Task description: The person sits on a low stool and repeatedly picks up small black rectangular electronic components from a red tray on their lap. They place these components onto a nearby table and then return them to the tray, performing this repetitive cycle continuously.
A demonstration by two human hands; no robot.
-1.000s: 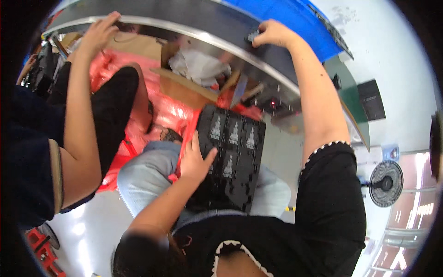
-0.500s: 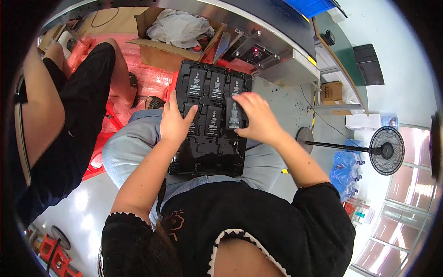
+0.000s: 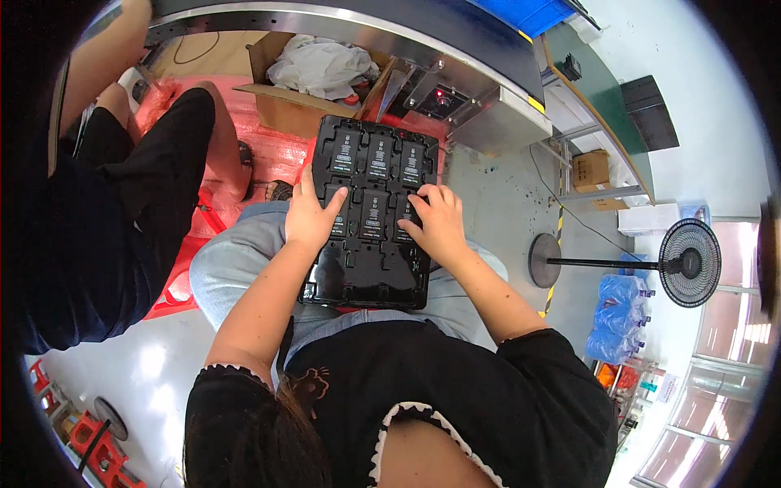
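A black plastic tray (image 3: 370, 286) with moulded pockets rests on my lap. Flat black batteries with pale print lie in its far and middle rows, among them a far-left battery (image 3: 345, 152) and a middle one (image 3: 373, 213). My right hand (image 3: 439, 224) has thumb and fingertips on the battery (image 3: 403, 213) in the middle row's right pocket, partly covering it. At the tray's left edge my left hand (image 3: 309, 215) lies with fingers stretched out and thumb spread over the middle-left battery. The near row shows bare pockets.
Beyond the tray stand an open cardboard box (image 3: 297, 112) with white plastic bags and a metal-edged bench with a control box (image 3: 442, 101). A person (image 3: 154, 187) sits close on my left. To the right are a standing fan (image 3: 689, 262) and blue water bottles (image 3: 614, 317).
My right hand has moved slightly nearer and brought the battery from a raised, tilted position down into the middle-right pocket. My left hand keeps its place on the tray.
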